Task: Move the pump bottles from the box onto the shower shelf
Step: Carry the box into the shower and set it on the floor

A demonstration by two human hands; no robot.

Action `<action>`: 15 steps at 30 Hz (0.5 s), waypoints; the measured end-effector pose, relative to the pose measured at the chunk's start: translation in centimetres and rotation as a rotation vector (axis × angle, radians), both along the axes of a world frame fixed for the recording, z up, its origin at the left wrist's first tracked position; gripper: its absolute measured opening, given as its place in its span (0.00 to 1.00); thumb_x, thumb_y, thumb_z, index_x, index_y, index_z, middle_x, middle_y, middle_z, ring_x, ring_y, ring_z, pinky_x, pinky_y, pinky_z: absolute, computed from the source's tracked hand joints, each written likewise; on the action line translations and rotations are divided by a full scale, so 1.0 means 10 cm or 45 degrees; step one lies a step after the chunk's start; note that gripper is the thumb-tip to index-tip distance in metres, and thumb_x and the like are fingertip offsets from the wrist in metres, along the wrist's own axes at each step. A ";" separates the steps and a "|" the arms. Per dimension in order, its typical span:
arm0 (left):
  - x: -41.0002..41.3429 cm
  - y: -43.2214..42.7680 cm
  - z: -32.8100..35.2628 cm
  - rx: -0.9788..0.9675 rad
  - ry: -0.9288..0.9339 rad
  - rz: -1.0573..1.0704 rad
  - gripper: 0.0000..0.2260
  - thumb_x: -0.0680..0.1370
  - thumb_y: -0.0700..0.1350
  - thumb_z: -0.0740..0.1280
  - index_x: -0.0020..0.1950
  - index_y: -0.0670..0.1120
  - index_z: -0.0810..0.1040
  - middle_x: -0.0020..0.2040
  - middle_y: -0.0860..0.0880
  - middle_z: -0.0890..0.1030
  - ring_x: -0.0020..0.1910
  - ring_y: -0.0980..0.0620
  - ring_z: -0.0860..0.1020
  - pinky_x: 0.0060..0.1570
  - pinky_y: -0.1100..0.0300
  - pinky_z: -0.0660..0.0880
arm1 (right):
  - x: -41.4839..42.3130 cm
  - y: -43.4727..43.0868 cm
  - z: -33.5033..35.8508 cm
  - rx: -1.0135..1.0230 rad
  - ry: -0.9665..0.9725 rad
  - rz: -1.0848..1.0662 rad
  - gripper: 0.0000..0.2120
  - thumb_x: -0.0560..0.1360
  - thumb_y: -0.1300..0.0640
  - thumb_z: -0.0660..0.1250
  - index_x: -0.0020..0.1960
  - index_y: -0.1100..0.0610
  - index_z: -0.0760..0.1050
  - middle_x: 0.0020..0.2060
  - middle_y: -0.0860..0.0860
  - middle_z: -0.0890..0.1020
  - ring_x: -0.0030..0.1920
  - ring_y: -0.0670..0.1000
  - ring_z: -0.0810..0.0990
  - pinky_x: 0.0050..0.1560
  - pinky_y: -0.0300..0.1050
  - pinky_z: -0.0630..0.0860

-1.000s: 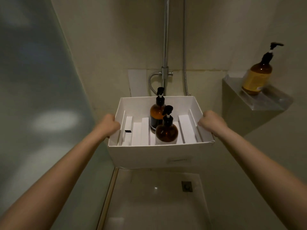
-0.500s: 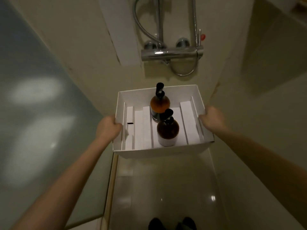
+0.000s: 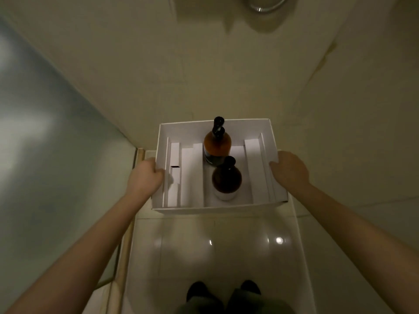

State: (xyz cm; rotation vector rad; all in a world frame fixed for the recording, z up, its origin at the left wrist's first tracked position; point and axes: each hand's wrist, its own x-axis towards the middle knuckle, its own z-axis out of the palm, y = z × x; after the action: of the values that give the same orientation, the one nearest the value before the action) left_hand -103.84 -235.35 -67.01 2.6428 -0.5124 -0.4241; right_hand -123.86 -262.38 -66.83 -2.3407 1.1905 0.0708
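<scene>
We grip the box (image 3: 217, 208) by its sides, left hand (image 3: 145, 177), right hand (image 3: 290, 169); two pump bottles (image 3: 226, 177) stand inside, mid-box (labels unreadable).

This is a home bathroom, inside a narrow shower stall. A frosted glass panel (image 3: 45, 155) closes the left side, beige tiled walls (image 3: 226, 64) meet in a corner, a chrome hose loop (image 3: 265, 6) hangs above, and the glossy white floor (image 3: 215, 257) reflects ceiling lights.
</scene>
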 end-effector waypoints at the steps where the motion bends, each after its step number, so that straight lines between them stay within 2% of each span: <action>1: 0.00 -0.02 -0.20 0.000 -0.007 -0.003 0.05 0.72 0.40 0.63 0.44 0.39 0.76 0.43 0.37 0.81 0.39 0.41 0.76 0.35 0.59 0.64 | 0.00 -0.01 -0.20 -0.006 0.012 0.003 0.11 0.77 0.57 0.58 0.50 0.63 0.76 0.49 0.60 0.80 0.47 0.59 0.79 0.41 0.44 0.70; 5: 0.01 -0.07 -0.98 0.011 0.000 -0.022 0.03 0.72 0.40 0.63 0.43 0.41 0.75 0.42 0.39 0.80 0.42 0.39 0.78 0.35 0.59 0.64 | -0.01 -0.03 -1.00 -0.018 0.024 0.011 0.12 0.78 0.57 0.57 0.49 0.65 0.74 0.47 0.61 0.80 0.43 0.58 0.77 0.39 0.44 0.68; 6: 0.01 -0.07 -1.18 0.011 0.000 -0.026 0.02 0.72 0.39 0.63 0.40 0.42 0.74 0.40 0.40 0.79 0.41 0.40 0.77 0.34 0.59 0.63 | -0.01 -0.03 -1.20 -0.027 0.027 0.010 0.12 0.78 0.57 0.58 0.51 0.65 0.74 0.47 0.62 0.80 0.44 0.59 0.78 0.39 0.44 0.68; 8: 0.01 -0.08 -1.56 0.005 -0.011 -0.023 0.06 0.72 0.39 0.63 0.35 0.45 0.69 0.38 0.41 0.78 0.37 0.42 0.74 0.33 0.58 0.61 | 0.00 -0.02 -1.60 -0.029 0.022 0.009 0.13 0.78 0.58 0.58 0.55 0.65 0.73 0.48 0.62 0.80 0.46 0.60 0.79 0.39 0.44 0.67; 11: 0.00 -0.07 -2.16 0.011 -0.008 -0.026 0.04 0.72 0.39 0.63 0.37 0.44 0.71 0.39 0.41 0.79 0.38 0.42 0.75 0.35 0.58 0.65 | 0.01 0.00 -2.19 -0.007 0.025 0.008 0.14 0.78 0.58 0.58 0.60 0.64 0.72 0.50 0.62 0.80 0.47 0.61 0.79 0.40 0.45 0.70; 15: -0.05 -0.04 -2.96 0.020 -0.011 -0.020 0.03 0.73 0.40 0.63 0.40 0.43 0.74 0.37 0.45 0.77 0.38 0.43 0.76 0.32 0.60 0.65 | -0.03 0.01 -2.97 0.015 0.009 0.017 0.12 0.78 0.58 0.58 0.53 0.65 0.75 0.47 0.62 0.80 0.44 0.60 0.79 0.41 0.46 0.73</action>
State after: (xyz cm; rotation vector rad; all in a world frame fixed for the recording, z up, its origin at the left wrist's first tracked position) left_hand -104.36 -235.76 -96.63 2.6582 -0.5349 -0.4236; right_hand -124.17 -262.29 -96.49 -2.3398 1.1748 0.0906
